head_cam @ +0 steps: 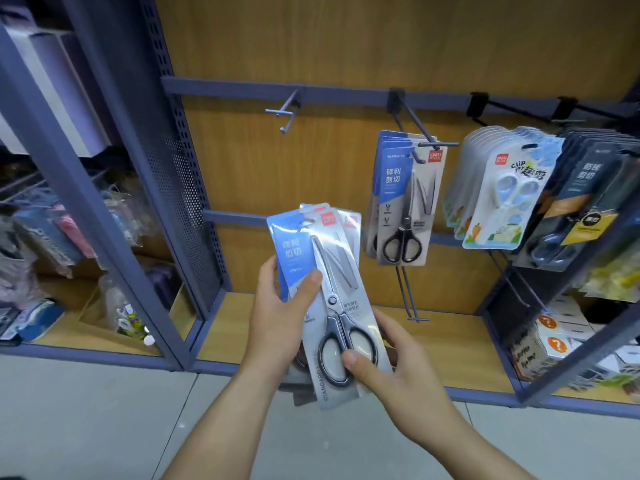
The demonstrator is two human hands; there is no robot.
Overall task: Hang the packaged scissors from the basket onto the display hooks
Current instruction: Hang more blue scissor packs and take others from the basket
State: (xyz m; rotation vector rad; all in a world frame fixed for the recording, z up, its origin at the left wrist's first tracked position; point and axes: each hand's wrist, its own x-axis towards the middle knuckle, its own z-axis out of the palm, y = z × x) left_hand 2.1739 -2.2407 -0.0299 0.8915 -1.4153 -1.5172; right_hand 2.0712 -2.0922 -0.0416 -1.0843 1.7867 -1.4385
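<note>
Facing a wood-panelled shop wall (346, 46) crossed by blue rails (235, 90). Gripping a fan of packaged scissors (332, 299) in the left hand (280, 306), thumb curled over the front; pinching the front pack's handle end with the right hand (391, 368). Held hang-hole end far, long axis leaning up and left. Well above that end, an empty hook (285, 114), likely nearer the left hand; up and right, a stocked hook (420, 128) carrying matching packs (398, 188).
</note>
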